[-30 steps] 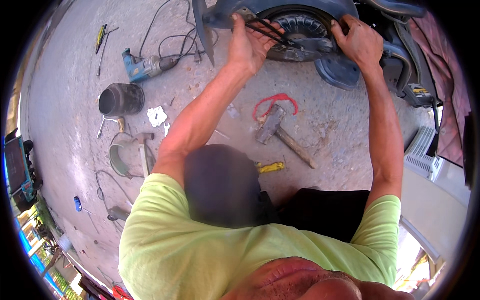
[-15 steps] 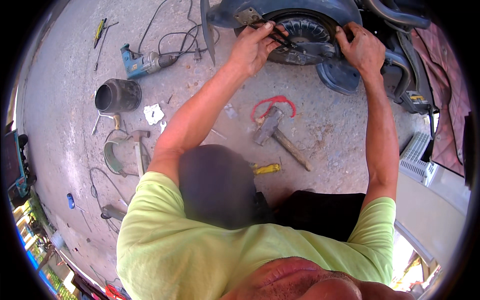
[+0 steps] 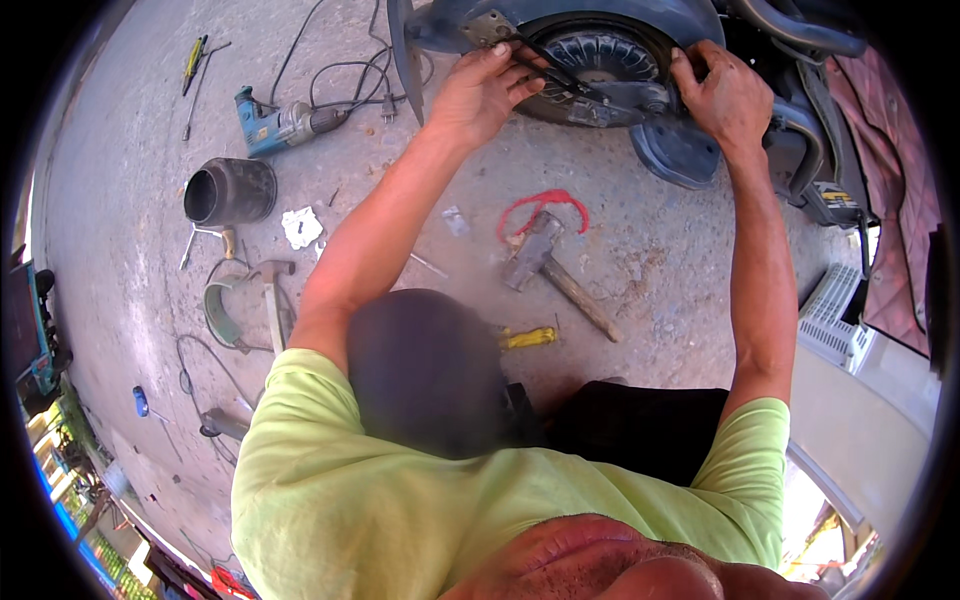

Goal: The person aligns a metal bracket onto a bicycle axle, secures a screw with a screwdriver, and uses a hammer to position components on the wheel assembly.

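Fingers of the left hand (image 3: 472,95) were spread near a slim black rod (image 3: 563,73) fronting the round, black ribbed wheel (image 3: 612,58); the right hand (image 3: 728,98) curled beside its tyre (fingertips hidden, grip unclear), probably for steadiness.

A: Where are the hands?
B: The bare left hand (image 3: 478,95), fingers loosely bent, is at a thin black rod (image 3: 560,74) before the spoked black wheel (image 3: 602,58); the bare right hand (image 3: 728,98) is at the wheel's right.
A: And the floor?
B: A wooden-handled, steel-headed sledgehammer (image 3: 552,268) overlaps a red loop (image 3: 549,196); a corded blue-green drill (image 3: 284,128) lies leftward.
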### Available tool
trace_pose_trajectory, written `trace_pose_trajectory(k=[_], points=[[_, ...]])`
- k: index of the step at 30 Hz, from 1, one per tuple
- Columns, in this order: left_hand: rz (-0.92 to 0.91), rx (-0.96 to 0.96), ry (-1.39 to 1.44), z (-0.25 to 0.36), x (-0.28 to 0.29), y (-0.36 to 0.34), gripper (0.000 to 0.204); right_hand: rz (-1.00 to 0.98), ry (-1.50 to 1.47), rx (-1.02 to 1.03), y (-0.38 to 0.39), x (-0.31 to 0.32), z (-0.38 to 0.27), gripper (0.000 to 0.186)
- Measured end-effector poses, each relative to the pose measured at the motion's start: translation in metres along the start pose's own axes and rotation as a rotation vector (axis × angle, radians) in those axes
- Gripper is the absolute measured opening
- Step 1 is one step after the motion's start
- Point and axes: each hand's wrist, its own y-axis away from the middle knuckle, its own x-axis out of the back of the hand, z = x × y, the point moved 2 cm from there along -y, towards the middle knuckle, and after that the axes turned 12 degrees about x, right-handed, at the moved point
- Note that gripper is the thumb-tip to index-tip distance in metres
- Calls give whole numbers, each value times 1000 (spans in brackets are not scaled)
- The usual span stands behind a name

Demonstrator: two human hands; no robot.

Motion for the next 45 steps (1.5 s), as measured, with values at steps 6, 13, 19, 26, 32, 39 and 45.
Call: trace_pose_trajectory(k=[6,13,19,26,32,39,45], points=[[64,25,154,12,17,9,36,12,15,11,1,-1,1,33],[145,-29,176,21,22,5,44,-15,17,-17,-1,1,-3,34],[65,61,196,20,15,6,40,-86,28,-52,-3,3,-2,37],[83,10,225,21,11,4,36,-59,2,-72,-3,3,-5,33],[147,-46,225,19,7,-3,36,-75,14,-78,-4,4,-6,34],[242,-69,193,15,5,-4,35,-123,6,-81,-5,4,-5,36],[183,-59,203,19,5,-1,42,-65,-388,-113,-5,-9,-34,40]])
